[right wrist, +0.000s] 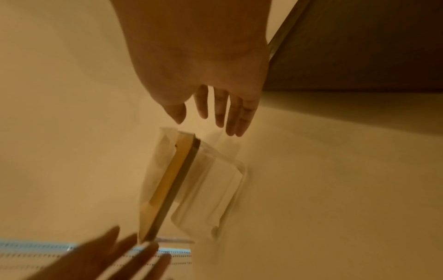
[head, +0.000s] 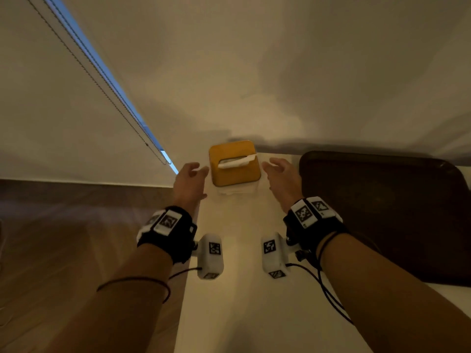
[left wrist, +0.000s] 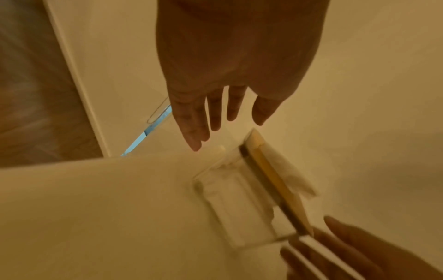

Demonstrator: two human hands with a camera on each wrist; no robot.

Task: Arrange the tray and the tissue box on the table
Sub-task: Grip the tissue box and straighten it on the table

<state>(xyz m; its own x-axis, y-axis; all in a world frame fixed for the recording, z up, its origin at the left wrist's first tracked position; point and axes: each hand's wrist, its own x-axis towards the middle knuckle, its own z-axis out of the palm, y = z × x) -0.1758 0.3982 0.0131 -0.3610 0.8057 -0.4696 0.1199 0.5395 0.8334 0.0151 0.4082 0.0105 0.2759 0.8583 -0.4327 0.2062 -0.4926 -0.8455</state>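
squarely wood-lidded clear tissue box [head: 234,164] between hands

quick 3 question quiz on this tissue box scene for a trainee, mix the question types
1. True or false: the left hand is gripping the tissue box.
2. Multiple choice: where does the dark tray lie relative to the tissue box? A) to its left B) to its right C) on top of it
3. Fill in: a white ____ sticks out of the slot in the box's orange lid.

Key
1. False: both the left hand and the right hand are open, one on each side of the box, apart from it.
2. B
3. tissue
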